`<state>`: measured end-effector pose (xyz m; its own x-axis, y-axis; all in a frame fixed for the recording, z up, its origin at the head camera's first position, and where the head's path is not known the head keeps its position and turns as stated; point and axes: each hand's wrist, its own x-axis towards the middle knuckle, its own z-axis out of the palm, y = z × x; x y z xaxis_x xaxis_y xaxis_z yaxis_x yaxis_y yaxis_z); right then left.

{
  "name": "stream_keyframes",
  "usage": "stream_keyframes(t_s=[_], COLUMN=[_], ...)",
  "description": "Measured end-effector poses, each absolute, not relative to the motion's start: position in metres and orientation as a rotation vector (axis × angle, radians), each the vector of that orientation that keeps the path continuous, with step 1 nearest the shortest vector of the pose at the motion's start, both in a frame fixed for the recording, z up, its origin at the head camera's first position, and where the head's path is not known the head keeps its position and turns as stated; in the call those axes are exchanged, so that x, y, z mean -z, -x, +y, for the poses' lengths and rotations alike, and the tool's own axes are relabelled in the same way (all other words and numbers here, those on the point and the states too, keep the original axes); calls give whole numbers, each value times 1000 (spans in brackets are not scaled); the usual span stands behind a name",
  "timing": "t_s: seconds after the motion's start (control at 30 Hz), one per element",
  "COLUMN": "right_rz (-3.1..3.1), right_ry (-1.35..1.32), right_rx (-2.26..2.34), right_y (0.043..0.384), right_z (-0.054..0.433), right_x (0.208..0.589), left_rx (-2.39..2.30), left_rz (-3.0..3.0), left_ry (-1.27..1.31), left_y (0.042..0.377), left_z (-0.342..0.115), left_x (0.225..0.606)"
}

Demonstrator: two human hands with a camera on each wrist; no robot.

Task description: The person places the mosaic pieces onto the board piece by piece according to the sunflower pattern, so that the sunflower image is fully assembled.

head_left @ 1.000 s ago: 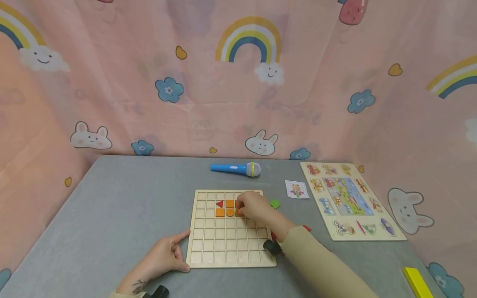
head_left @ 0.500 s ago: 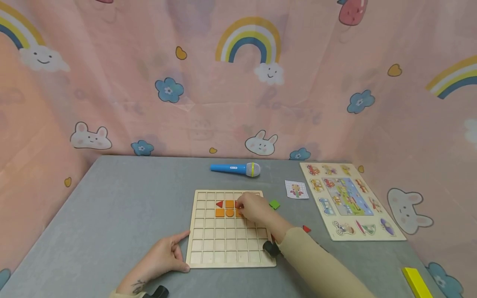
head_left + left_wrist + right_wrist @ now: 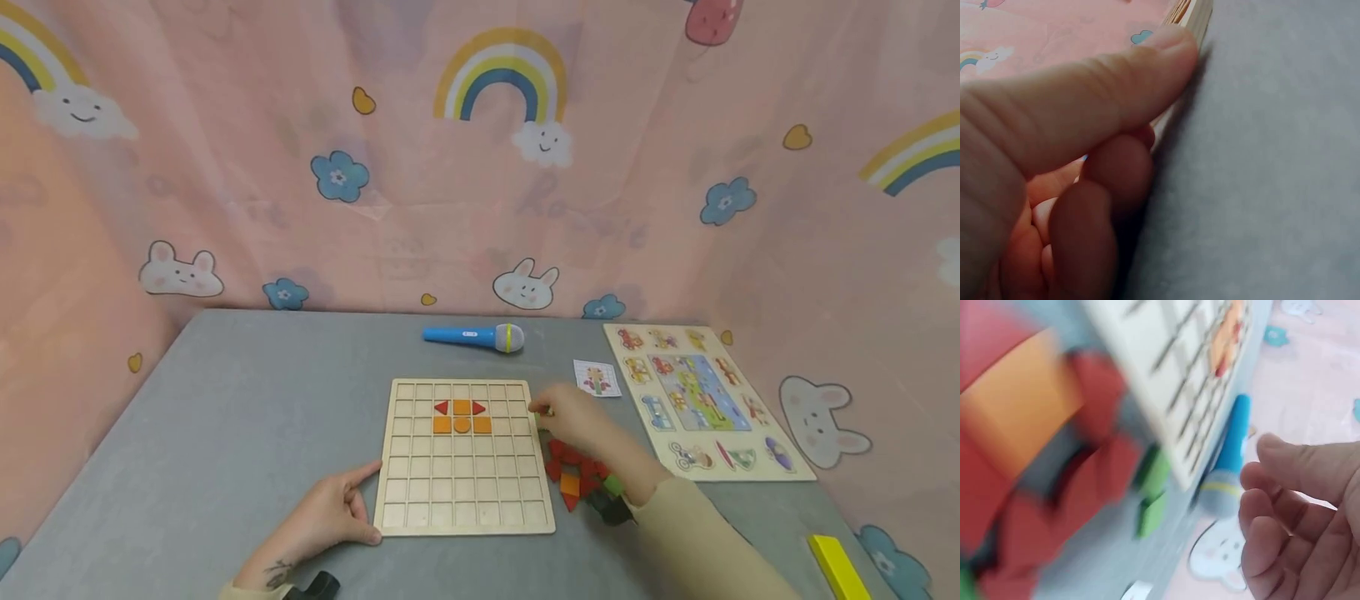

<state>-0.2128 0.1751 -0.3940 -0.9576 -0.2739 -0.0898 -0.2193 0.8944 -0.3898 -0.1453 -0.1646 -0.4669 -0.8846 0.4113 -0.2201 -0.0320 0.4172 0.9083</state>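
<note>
On the table lies a wooden grid board [image 3: 465, 471]. Its upper cells hold two red triangles [image 3: 477, 407], several orange squares [image 3: 462, 407] and an orange disc [image 3: 462, 425]. My left hand [image 3: 326, 512] rests at the board's left edge, index finger and thumb touching it; the left wrist view shows the thumb [image 3: 1166, 53] against that edge. My right hand [image 3: 577, 417] hovers by the board's upper right edge, its fingers loosely bent with nothing between them in the right wrist view. Green pieces [image 3: 1152, 494] lie near it, partly hidden in the head view.
A pile of red pieces [image 3: 573, 458], with an orange one and a green one, lies right of the board. Behind are a blue toy microphone [image 3: 472, 337] and a small pattern card [image 3: 597, 379]. A picture puzzle board [image 3: 705, 400] and yellow block [image 3: 838, 567] sit farther right.
My right hand has left the upper cells and moved right, past the board's edge. The right red triangle and right orange square now show fully. My left hand has stayed put.
</note>
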Motion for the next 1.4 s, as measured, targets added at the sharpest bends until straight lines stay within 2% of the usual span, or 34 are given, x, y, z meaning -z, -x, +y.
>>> stream_keyframes(t_s=[0.27, 0.6, 0.9, 1.23, 1.4], right_rz=[2852, 2862, 2825, 2850, 2833], right_ry=[327, 288, 253, 570, 610], right_rx=[397, 345, 586, 673, 664], right_y=[180, 160, 176, 205, 211], right_z=[206, 204, 190, 128, 105], right_x=[412, 420, 404, 405, 414], left_rx=[-1441, -1451, -1451, -1477, -1473], left_rz=[2292, 2295, 2295, 2272, 2282], left_ry=[-319, -316, -311, -317, -319], left_y=[145, 146, 146, 146, 146], left_z=[-166, -166, -164, -164, -164], left_x=[465, 465, 466, 467, 468])
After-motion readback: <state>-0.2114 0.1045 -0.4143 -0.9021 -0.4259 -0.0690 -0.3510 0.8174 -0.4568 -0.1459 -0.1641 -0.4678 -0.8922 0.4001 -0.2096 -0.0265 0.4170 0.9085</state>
